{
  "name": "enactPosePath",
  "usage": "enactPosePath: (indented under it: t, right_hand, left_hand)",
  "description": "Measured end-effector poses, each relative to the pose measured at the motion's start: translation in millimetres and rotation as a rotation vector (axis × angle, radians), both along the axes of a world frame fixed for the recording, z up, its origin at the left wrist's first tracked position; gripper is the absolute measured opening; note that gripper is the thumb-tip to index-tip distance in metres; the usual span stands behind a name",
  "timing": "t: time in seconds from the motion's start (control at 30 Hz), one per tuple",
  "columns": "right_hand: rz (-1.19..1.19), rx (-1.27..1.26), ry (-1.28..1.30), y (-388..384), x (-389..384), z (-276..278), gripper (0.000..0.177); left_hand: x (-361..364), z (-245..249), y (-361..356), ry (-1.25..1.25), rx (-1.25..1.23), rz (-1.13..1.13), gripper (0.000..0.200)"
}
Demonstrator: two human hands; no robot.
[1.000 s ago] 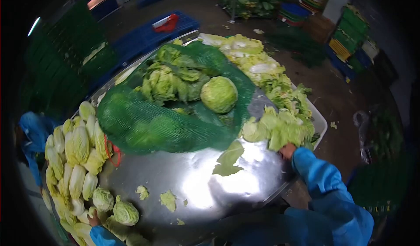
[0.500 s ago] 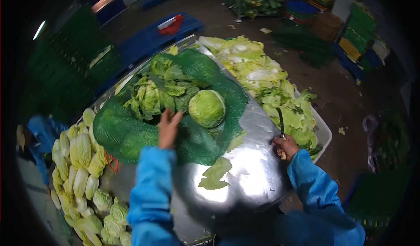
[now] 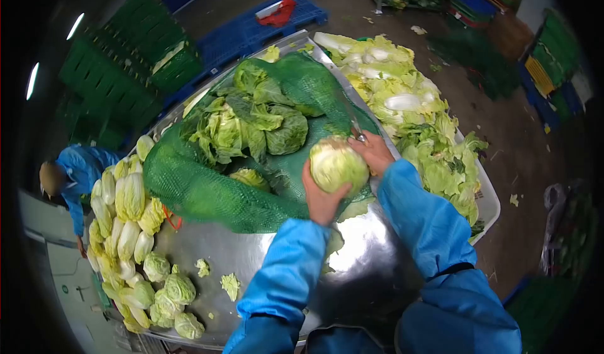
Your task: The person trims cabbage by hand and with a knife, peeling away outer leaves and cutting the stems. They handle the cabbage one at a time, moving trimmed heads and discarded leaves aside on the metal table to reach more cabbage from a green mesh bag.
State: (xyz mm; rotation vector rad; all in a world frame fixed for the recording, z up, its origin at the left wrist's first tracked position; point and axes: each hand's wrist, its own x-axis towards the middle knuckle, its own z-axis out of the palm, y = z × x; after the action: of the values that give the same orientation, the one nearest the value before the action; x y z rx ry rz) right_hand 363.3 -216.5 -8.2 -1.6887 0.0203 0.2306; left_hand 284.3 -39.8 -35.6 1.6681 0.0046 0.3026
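Observation:
A round, pale green cabbage (image 3: 338,165) is tipped up above the metal table (image 3: 277,291), its cut base turned away from me. My left hand (image 3: 322,196) grips it from the left and below. On its far right side is my right hand (image 3: 375,152), closed around a curved knife (image 3: 357,130) whose blade points away from me, close to the cabbage. Under and behind them a green mesh sack (image 3: 207,196) lies spread open. Several leafy cabbages (image 3: 233,127) sit on and in the sack, and one (image 3: 250,179) shows partly under its near fold.
Napa cabbages (image 3: 129,196) and small trimmed cabbages (image 3: 179,288) line the table's left side. A white bin (image 3: 491,206) full of loose leaves (image 3: 434,159) stands at the right. A co-worker in blue (image 3: 82,171) is at far left, near stacked green crates (image 3: 119,58).
My left hand has taken hold of a cabbage and lifted it toward the right. My right hand has brought the knife from the table's right edge over to the cabbage. The view has shifted.

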Motion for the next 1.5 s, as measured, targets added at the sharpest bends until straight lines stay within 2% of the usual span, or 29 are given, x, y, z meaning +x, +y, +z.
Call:
enactPosePath:
  t: [0.03,0.07,0.1,0.17,0.2,0.23,0.3,0.33,0.37,0.43,0.5,0.57,0.6,0.63,0.67,0.73,0.77,0.8,0.83,0.93,1.0,1.03,1.17,1.23,1.5]
  right_hand:
    - [-0.017,-0.01,0.003,-10,-14,-5,0.047]
    - [-0.028,0.104,0.042,-20,-36,-12,0.049]
    - [-0.04,0.219,0.085,-27,-58,-18,0.051]
    - [-0.098,0.219,0.062,-30,-101,-26,0.053]
    - [-0.144,0.239,0.015,-29,-115,-27,0.055]
    - [-0.154,0.241,0.023,-30,-127,-27,0.055]
    - [-0.174,0.31,0.126,-34,-150,-26,0.058]
    - [-0.183,0.368,0.164,-36,-161,-25,0.058]
    - [-0.198,0.374,0.169,-38,-174,-23,0.058]
    - [-0.101,0.489,0.198,-39,-200,-21,0.058]
    - [-0.021,0.485,0.226,-39,-223,-16,0.056]
    - [0.23,0.396,0.271,-34,-236,-18,0.056]
    - [0.289,0.309,0.277,-29,-241,-28,0.055]
    - [0.296,0.326,0.299,-25,-248,-23,0.055]
    - [0.241,0.379,0.373,-24,-254,-12,0.051]
    - [0.079,0.4,0.234,-19,-267,-23,0.036]
    - [-0.041,0.092,0.105,-26,-279,-22,0.029]
    - [-0.041,-0.13,0.121,-34,-289,-13,0.028]
    - [-0.043,-0.354,0.134,-41,-301,-4,0.028]
    - [0.0,-0.346,0.15,-36,-342,19,0.028]
    - [0.03,-0.364,0.115,-25,-352,22,0.027]
    - [0.075,-0.377,0.075,-19,-353,23,0.026]
    - [0.058,-0.421,0.016,-13,-340,22,0.022]
    - [0.075,-0.43,0.012,-13,-331,18,0.021]
    - [0.2,-0.552,0.081,-17,-303,2,0.014]
  left_hand:
    - [-14,0,-1,0.005,-0.009,-0.037,0.099]
    - [-24,-1,-4,0.01,-0.023,-0.071,0.101]
    - [-29,0,5,0.05,-0.074,-0.099,0.094]
    - [-24,5,13,0.24,-0.125,-0.091,0.084]
    - [-17,3,13,0.221,0.004,-0.195,0.077]
    - [-23,2,11,0.231,0.006,-0.203,0.077]
    - [-41,17,0,0.277,-0.303,-0.333,0.079]
    - [-56,30,-2,0.283,-0.178,-0.309,0.084]
    - [-76,37,-3,0.292,-0.171,-0.321,0.084]
    - [-123,45,3,0.222,0.083,-0.26,0.088]
    - [-174,60,16,0.292,0.101,-0.22,0.092]
    - [-201,63,29,0.375,0.121,-0.166,0.096]
    - [-211,58,38,0.345,0.345,-0.196,0.099]
    - [-220,54,47,0.311,0.569,-0.23,0.101]
    - [-223,53,52,0.247,0.586,-0.248,0.106]
    - [-221,53,45,0.237,0.573,-0.245,0.107]
    - [-223,52,39,0.217,0.547,-0.234,0.109]
    - [-224,43,31,0.213,0.374,-0.226,0.111]
    - [-224,38,28,0.207,0.367,-0.234,0.111]
    - [-220,38,18,0.212,0.24,-0.228,0.109]
    - [-212,53,17,0.209,0.619,-0.214,0.106]
    - [-209,51,18,0.215,0.622,-0.221,0.106]
    - [-197,48,13,0.196,0.559,-0.223,0.102]
    - [-191,43,9,0.225,0.365,-0.226,0.1]
    - [-169,40,6,0.265,0.41,-0.216,0.095]
